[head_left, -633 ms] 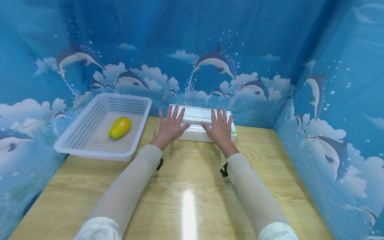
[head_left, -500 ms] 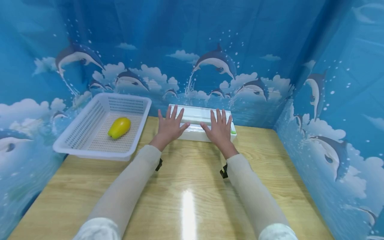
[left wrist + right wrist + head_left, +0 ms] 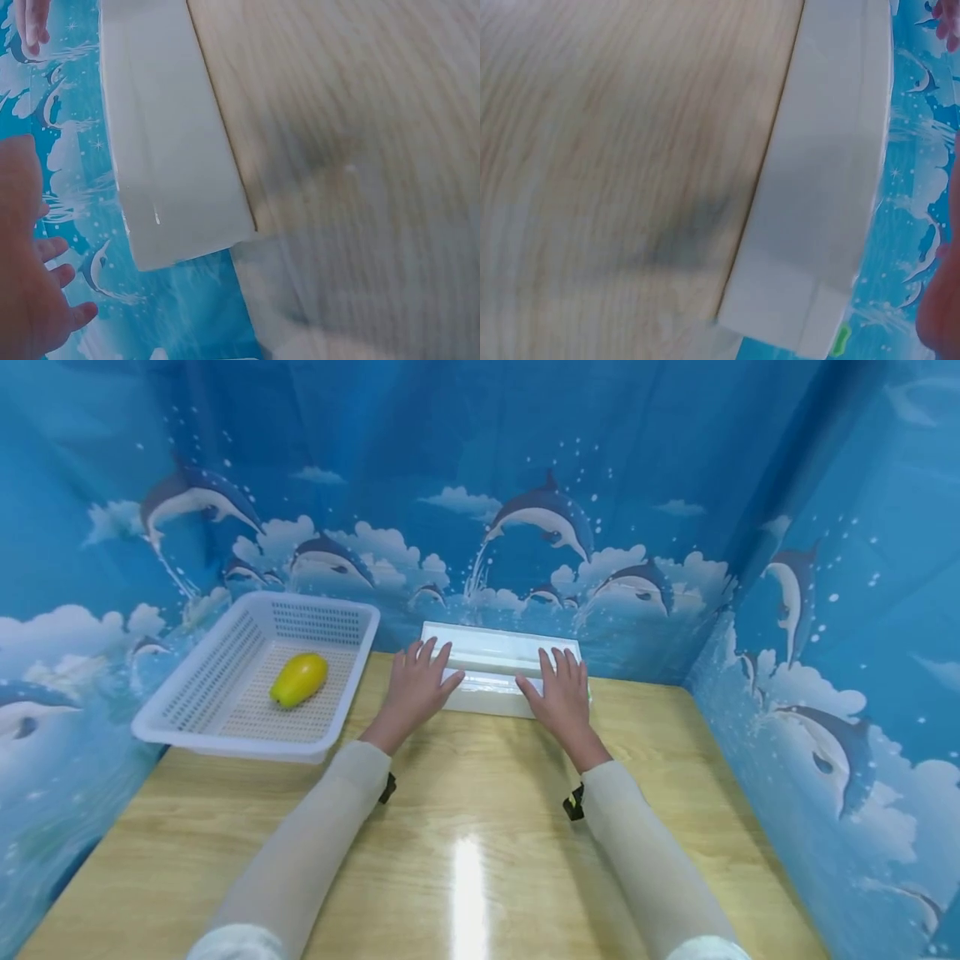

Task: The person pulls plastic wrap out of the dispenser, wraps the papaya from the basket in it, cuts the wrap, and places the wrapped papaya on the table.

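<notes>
A long white box (image 3: 491,700), with a shiny clear strip along its top, lies at the back of the table. Its raised back part looks like a lid tipped open. A small green piece (image 3: 841,340) shows at one end in the right wrist view. My left hand (image 3: 412,689) is over the box's left end, fingers spread and slightly bent. Over the right end is my right hand (image 3: 562,697), its thumb pointing inward. Neither hand grips anything. In the left wrist view the box's plain front (image 3: 169,135) stands on the wood, the left hand's fingers beyond it.
A white plastic basket (image 3: 247,746) with perforated sides stands at the left, holding a yellow papaya-like fruit (image 3: 298,680). A blue dolphin-print curtain (image 3: 390,460) hangs behind and at the sides of the wooden table (image 3: 360,868).
Both hands have drawn back a little toward me and slightly apart, their fingers now more bent. More of the box's top shows. The basket and fruit have stayed put.
</notes>
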`<act>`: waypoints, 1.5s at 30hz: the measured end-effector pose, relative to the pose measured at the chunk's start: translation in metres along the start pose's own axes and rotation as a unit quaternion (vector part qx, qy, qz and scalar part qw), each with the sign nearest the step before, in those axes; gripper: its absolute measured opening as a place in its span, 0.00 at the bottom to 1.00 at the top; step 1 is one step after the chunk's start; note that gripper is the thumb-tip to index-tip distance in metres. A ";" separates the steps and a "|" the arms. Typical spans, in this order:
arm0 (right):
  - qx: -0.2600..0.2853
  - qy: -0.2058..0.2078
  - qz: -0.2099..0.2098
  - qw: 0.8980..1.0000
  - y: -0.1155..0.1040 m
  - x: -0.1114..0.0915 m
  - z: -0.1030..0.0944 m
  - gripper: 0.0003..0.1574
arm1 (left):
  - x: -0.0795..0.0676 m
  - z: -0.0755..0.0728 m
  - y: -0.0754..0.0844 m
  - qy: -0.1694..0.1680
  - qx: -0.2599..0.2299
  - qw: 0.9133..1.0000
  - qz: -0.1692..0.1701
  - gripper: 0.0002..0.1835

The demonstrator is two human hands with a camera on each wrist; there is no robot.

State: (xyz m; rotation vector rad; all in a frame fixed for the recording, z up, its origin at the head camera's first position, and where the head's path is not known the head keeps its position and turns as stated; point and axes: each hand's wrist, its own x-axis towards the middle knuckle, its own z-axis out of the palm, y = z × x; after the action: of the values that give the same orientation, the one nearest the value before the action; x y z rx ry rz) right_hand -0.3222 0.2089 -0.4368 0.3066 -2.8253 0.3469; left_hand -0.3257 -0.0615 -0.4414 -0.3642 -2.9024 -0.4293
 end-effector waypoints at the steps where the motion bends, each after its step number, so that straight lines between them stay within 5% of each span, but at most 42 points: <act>1: 0.006 0.004 -0.005 1.000 0.002 -0.002 0.000 0.50 | -0.001 0.001 -0.001 0.002 0.003 1.000 0.002 0.39; 12: 0.079 0.030 -0.047 0.995 0.031 -0.018 0.003 0.38 | -0.015 0.009 -0.015 0.044 0.020 0.999 0.017 0.33; 23: 0.138 0.081 -0.074 0.984 0.066 -0.033 0.013 0.27 | -0.024 0.022 -0.030 0.077 -0.020 0.995 0.060 0.29; 45: 0.144 0.085 0.002 0.986 0.092 -0.032 0.019 0.19 | -0.019 0.039 -0.050 0.122 -0.059 0.987 0.087 0.22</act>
State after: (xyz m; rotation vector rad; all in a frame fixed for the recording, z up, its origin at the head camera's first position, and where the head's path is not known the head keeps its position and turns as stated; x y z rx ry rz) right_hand -0.3185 0.2968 -0.4829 0.3123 -2.6066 0.7478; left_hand -0.3265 -0.1002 -0.4948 -0.5368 -2.5889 -0.5741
